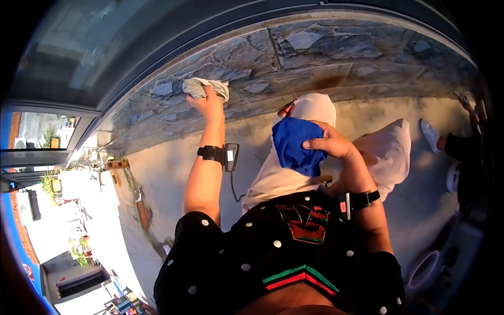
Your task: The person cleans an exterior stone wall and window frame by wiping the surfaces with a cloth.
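A crumpled light grey cloth [195, 87] is in my left hand [210, 106], which is stretched forward and holds it against the rough stone wall [236, 58]. My right hand [335, 144] grips a blue cloth [296, 149], thumb on top, in front of my pale trousers and above my leg. Most of the fingers of that hand are hidden behind the blue cloth. A black strap sits on each forearm, and a small dark device [231, 156] with a cable is beside my left one.
Above the stone wall runs a dark window frame [157, 52] with glass. At the right, another person's white shoe [429, 135] stands on the concrete floor [163, 163]. A pale basin [424, 269] is at the lower right. Bright yard and plants [79, 252] lie left.
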{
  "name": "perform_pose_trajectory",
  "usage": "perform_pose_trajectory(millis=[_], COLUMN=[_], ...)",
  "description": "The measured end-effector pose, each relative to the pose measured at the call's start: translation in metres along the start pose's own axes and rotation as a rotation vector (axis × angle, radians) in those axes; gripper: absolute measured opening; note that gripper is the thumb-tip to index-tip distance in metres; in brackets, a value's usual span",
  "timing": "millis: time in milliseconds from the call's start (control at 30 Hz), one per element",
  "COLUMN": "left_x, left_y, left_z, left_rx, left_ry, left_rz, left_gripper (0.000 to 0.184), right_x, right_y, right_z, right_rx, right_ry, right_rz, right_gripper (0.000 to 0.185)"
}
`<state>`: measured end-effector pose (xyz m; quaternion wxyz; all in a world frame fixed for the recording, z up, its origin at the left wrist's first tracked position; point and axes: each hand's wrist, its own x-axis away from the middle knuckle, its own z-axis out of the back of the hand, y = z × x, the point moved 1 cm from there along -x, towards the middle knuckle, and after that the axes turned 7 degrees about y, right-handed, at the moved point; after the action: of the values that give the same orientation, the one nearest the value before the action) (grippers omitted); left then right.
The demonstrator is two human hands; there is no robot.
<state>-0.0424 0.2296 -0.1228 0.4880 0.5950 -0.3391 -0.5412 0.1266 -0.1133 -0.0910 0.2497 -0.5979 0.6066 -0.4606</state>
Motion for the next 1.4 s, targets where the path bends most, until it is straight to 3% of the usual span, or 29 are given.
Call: perform_pose_trajectory(millis=[133, 267, 333, 367, 433, 567, 667, 733, 767, 833, 933, 967, 1133, 1233, 1400], left_x=[0.067, 0.070, 0.055, 0.045, 0.021, -0.038, -0.089, -0.109, -0.113, -0.117, -0.108, -0.102, -0.014, 0.029, 0.077], left_y=[0.030, 0.027, 0.018, 0.013, -0.003, -0.052, -0.090, -0.093, -0.090, -0.076, -0.082, -0.092, -0.053, -0.046, -0.016], left_z=[-0.030, -0.031, -0.016, -0.009, 0.011, 0.065, 0.102, 0.118, 0.119, 0.120, 0.098, 0.084, 0.021, -0.009, -0.042], left_rx=[-0.141, -0.132, -0.194, -0.209, -0.275, -0.439, -0.550, -0.151, -0.153, -0.113, 0.016, 0.194, 0.127, 0.119, 0.270], left_ry=[-0.334, -0.431, -0.587, -0.500, -0.321, -0.073, 0.042, 0.248, 0.249, 0.420, 0.286, 0.267, 0.092, -0.185, -0.421], left_rz=[-0.484, -0.621, -0.803, -0.841, -0.786, -0.584, -0.496, 0.250, 0.250, 0.555, 0.627, 0.617, 0.736, 0.683, 0.777], left_gripper=[0.045, 0.036, 0.039, 0.039, 0.038, 0.054, 0.057, 0.059, 0.059, 0.065, 0.072, 0.073, 0.059, 0.032, 0.027], right_x=[0.001, 0.007, 0.011, 0.012, 0.012, 0.009, 0.007, 0.006, 0.006, 0.005, 0.001, 0.001, 0.002, 0.003, 0.007], right_y=[0.003, 0.000, 0.000, 0.000, 0.000, -0.002, -0.003, -0.005, -0.005, -0.001, 0.001, 0.001, 0.002, 0.002, 0.000], right_z=[0.002, -0.004, -0.007, -0.007, -0.006, -0.005, -0.003, -0.005, -0.005, -0.002, 0.000, 0.001, 0.002, 0.002, -0.001], right_rx=[-0.075, -0.065, -0.042, -0.021, -0.031, -0.090, -0.106, -0.088, -0.067, -0.056, -0.043, -0.032, -0.030, -0.050, -0.064], right_ry=[0.001, 0.065, 0.091, 0.113, 0.115, 0.078, 0.036, 0.037, 0.038, 0.031, 0.012, -0.001, 0.006, 0.002, 0.051], right_rz=[-0.015, -0.016, -0.019, -0.018, -0.034, -0.064, -0.084, -0.084, -0.081, -0.070, -0.041, -0.035, -0.039, -0.039, -0.055], right_gripper=[0.053, 0.055, 0.055, 0.056, 0.057, 0.057, 0.056, 0.055, 0.055, 0.054, 0.054, 0.055, 0.055, 0.056, 0.057])
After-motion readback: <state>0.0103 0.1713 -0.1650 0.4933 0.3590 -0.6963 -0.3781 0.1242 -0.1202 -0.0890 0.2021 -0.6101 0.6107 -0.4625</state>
